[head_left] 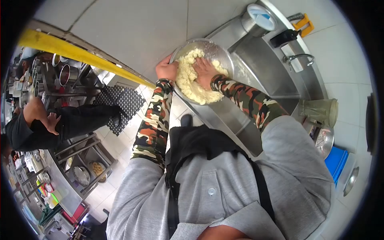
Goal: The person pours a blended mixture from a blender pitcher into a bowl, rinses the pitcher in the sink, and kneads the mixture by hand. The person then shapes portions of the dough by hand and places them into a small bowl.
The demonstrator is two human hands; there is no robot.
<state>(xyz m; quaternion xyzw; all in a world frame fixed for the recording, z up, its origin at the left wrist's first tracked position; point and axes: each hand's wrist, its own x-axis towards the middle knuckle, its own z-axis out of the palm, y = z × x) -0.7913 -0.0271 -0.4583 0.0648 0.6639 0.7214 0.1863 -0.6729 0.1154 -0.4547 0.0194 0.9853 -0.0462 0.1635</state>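
A wide metal mixing bowl (221,54) holds a crumbly, pale yellow dough (185,82). My left hand (167,71) grips the bowl's rim on the left side, its fingers curled over the edge. Inside the bowl, my right hand (205,73) presses flat into the dough with the fingers stretched out; their tips are partly sunk in it. Camouflage sleeves cover both my forearms. The bowl rests at the left edge of a steel sink counter (250,74).
A metal pot (256,20) stands at the counter's far end, near a faucet (300,59). To the right are a cloudy plastic container (322,111) and a blue bin (335,162). On the left, a person in dark clothes (68,122) stands among kitchen shelves, beyond a yellow strip (76,52).
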